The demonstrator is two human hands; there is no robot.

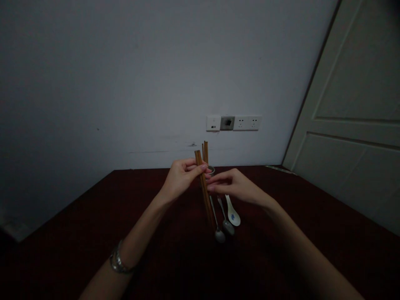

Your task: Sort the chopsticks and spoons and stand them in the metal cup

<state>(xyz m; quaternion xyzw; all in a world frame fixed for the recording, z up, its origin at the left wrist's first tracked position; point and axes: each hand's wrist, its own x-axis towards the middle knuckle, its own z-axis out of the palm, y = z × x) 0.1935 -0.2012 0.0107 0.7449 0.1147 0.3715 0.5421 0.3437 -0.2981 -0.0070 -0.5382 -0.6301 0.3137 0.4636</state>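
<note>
Toward the far edge of the table, the left hand pinches slanted chopsticks, probably light, stiff and steadiest gripped near mid-length; whether the right hand beside them grasps anything, I cannot tell.

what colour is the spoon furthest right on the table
The spoon is white with a small blue pattern in its bowl, seen in the head view.

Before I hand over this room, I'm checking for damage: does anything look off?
Dark scuffs and a faint line mark the wall above the table: odd on mostly plain paint. One grey plate sits among white plates, a mismatch. I see no spill, but the table's near side is too dark to judge.
</note>
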